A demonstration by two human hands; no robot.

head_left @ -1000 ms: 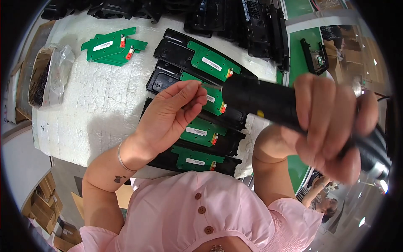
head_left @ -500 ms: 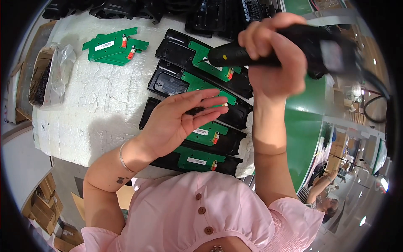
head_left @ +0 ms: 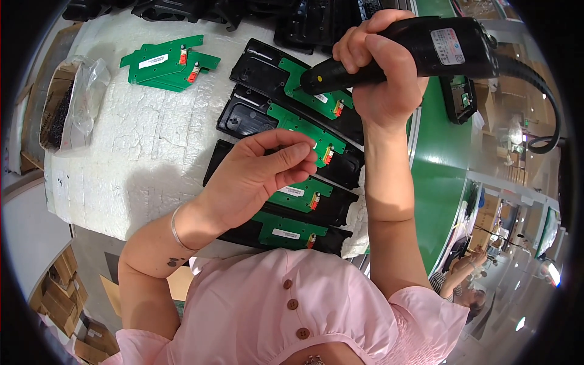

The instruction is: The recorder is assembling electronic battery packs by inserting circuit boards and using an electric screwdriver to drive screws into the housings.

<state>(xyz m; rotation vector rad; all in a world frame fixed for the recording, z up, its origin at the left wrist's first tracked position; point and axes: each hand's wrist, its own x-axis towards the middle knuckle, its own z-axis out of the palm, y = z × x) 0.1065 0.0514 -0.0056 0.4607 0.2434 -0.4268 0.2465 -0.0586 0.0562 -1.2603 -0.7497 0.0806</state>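
Observation:
My right hand (head_left: 389, 79) grips a corded black electric screwdriver (head_left: 407, 45). Its nose points down at the green circuit board (head_left: 293, 76) in the farthest black plastic housing (head_left: 255, 67); the bit can hardly be made out. Closer to me, my left hand (head_left: 252, 170) has its fingers curled together, thumb against the fingertips, over the second board (head_left: 304, 128). Small black screws lay in that hand a moment ago; the fingers now hide them. Two more housings with boards, one with a board (head_left: 283, 234) nearest my body, lie in the same row.
Loose green boards (head_left: 161, 73) overlap on the white foam surface (head_left: 140, 134). At the left stands a box with a plastic liner (head_left: 91, 100) and small dark pieces inside. Black parts (head_left: 182, 11) line the back. A green worktop (head_left: 438, 182) runs along the right; another person (head_left: 465, 283) sits beyond.
My left hand has closed from open fingers with screws showing to a pinch. The screwdriver has tilted and moved slightly left, its nose now down at the far board.

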